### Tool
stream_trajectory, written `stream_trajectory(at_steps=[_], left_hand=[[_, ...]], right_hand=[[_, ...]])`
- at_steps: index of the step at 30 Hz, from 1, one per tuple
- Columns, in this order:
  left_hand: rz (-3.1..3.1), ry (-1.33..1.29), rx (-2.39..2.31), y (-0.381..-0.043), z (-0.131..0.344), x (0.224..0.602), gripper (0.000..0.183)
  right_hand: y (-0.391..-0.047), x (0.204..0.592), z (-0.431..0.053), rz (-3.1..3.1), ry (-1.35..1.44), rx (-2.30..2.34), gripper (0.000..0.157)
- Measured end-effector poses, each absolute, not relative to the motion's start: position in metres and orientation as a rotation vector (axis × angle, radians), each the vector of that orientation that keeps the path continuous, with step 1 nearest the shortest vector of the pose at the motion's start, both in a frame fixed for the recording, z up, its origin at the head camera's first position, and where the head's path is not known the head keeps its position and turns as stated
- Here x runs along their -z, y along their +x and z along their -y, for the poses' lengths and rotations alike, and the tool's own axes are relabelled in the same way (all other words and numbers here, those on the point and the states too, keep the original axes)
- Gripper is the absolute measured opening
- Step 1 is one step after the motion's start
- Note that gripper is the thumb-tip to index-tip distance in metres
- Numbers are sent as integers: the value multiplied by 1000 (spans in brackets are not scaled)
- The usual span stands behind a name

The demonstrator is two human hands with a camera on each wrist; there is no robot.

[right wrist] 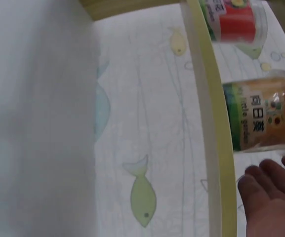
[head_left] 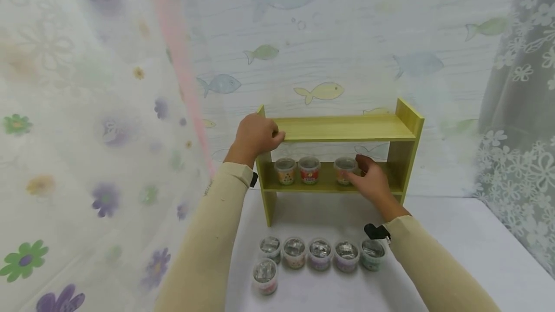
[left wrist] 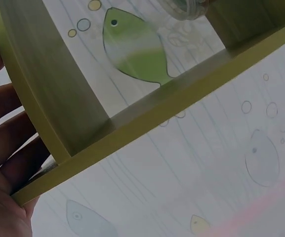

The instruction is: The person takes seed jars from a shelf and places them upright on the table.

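My left hand [head_left: 258, 135] grips the upper left end of a yellow-green wooden shelf [head_left: 342, 128]. In the left wrist view the fingers [left wrist: 4, 106] lie against its side panel. On the middle board stand three clear plastic cups: one with an orange label [head_left: 285, 171], one with a red label [head_left: 310, 171] and, further right, another orange-labelled cup [head_left: 342, 171]. My right hand [head_left: 374, 180] is at this last cup's right side, thumb in front. The right wrist view shows its loosely bent fingers [right wrist: 261, 182] slightly apart from the sunflower-labelled cup [right wrist: 265, 114]; any thumb contact is unclear.
Several lidded cups [head_left: 320, 254] stand in a row on the white tablecloth [head_left: 329, 297] before the shelf, with one cup [head_left: 265, 276] nearer at the left. A fish-print curtain [head_left: 364, 52] hangs behind; a flowered curtain [head_left: 108, 158] is close on the left.
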State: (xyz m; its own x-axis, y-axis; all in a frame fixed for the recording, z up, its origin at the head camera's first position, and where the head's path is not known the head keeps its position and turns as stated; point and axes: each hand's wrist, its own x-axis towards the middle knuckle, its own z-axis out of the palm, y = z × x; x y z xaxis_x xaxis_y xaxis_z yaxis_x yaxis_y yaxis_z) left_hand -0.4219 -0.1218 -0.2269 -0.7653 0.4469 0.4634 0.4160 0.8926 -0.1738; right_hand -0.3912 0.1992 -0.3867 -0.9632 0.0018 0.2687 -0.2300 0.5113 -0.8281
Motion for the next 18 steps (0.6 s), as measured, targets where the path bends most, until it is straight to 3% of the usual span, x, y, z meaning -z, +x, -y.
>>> stream_trajectory(at_steps=[18], left_hand=[[2649, -728, -90, -416, 123, 216, 59]], right_hand=[[-400, 383, -204, 2564, 246, -1404, 82]])
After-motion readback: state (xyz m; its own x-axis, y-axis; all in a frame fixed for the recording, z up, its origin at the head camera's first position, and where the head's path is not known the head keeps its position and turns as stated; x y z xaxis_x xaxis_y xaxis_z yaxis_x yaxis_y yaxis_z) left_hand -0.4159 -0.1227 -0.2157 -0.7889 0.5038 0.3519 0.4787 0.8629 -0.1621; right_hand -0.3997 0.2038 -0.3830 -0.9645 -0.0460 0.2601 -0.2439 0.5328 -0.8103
